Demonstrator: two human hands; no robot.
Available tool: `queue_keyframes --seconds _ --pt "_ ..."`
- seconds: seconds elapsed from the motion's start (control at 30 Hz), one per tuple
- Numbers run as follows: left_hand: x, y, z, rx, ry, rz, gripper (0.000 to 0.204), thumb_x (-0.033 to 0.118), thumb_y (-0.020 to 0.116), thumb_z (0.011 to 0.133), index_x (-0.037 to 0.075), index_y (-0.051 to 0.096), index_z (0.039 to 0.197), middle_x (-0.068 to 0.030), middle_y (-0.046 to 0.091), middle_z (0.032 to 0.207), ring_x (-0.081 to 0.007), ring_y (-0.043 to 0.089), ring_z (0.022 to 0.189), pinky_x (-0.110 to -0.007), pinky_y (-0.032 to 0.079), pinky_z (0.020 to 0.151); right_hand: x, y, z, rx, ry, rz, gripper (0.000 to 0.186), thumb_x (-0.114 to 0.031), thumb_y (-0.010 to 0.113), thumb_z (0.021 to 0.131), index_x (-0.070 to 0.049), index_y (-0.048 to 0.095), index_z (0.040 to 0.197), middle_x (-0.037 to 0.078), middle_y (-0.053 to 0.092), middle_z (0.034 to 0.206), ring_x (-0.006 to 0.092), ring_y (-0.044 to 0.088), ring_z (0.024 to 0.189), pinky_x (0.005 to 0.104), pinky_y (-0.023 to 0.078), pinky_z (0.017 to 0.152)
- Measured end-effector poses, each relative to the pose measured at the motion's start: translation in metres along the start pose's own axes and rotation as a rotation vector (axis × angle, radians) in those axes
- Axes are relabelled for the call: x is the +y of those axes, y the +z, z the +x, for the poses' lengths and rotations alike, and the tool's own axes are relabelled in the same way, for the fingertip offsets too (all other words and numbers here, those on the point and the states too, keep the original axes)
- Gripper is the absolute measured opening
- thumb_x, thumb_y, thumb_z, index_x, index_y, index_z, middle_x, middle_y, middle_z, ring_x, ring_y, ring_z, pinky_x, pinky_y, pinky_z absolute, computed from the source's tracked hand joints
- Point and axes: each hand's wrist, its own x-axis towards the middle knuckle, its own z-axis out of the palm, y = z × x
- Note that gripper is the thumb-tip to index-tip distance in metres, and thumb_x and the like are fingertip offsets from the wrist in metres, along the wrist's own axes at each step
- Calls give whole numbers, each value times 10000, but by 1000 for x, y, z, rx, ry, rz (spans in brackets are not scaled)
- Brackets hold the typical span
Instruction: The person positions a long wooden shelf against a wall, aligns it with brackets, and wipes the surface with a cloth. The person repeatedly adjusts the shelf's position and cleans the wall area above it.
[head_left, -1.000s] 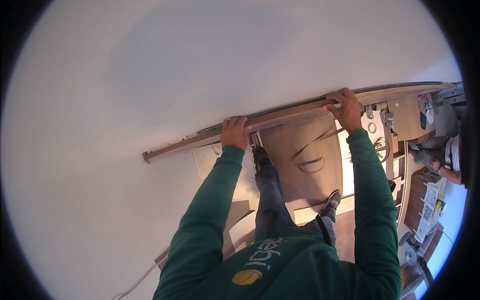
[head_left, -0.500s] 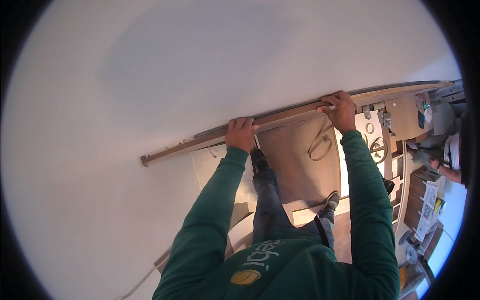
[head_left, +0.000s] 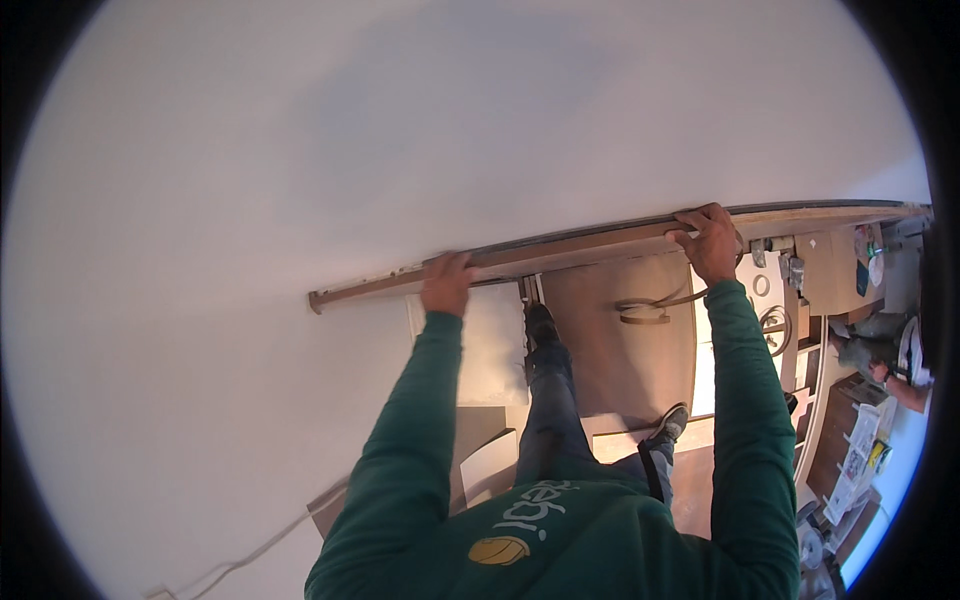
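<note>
A long narrow brown board (head_left: 580, 248) runs across the view along a white surface, a dark line following its far edge. My left hand (head_left: 446, 285), slightly blurred, has its fingers curled over the board toward its left end. Farther right, my right hand (head_left: 712, 248) grips the same edge, thumb on the near side and fingers on top. A thin brown edging strip (head_left: 642, 320) hangs in a loose loop below the board and rises to beside my right wrist; whether my fingers also pinch it is hidden.
Below my hands lie a large brown panel (head_left: 610, 345) and a pale sheet (head_left: 485, 340). Coiled strips (head_left: 775, 330) rest on a bright surface at right. Another person (head_left: 905, 385) is at the far right, near a white rack (head_left: 858, 440). A cable (head_left: 255, 555) trails at lower left.
My left hand has slid left along the board, while my right hand keeps its grip. The strip's loop has swung flatter. The whole view has shifted somewhat.
</note>
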Motion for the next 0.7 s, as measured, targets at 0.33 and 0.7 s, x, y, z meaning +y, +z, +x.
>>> queue_keyframes --seconds 0.33,0.7 --pt "-47 -45 10 -211 14 -88 255 254 719 836 147 683 1065 -38 651 1059 -326 556 1051 -433 497 917 1 -6 -1 -11 0 -6 383 -241 876 646 -90 763 981 88 627 952 295 592 954 414 496 855" --pt "-7 -53 18 -335 -89 39 323 136 683 823 80 639 1138 -91 608 1171 -350 518 1136 -457 458 982 3 -3 -2 -25 37 2 354 -240 852 671 -149 769 1003 84 606 997 305 554 1014 430 470 912"
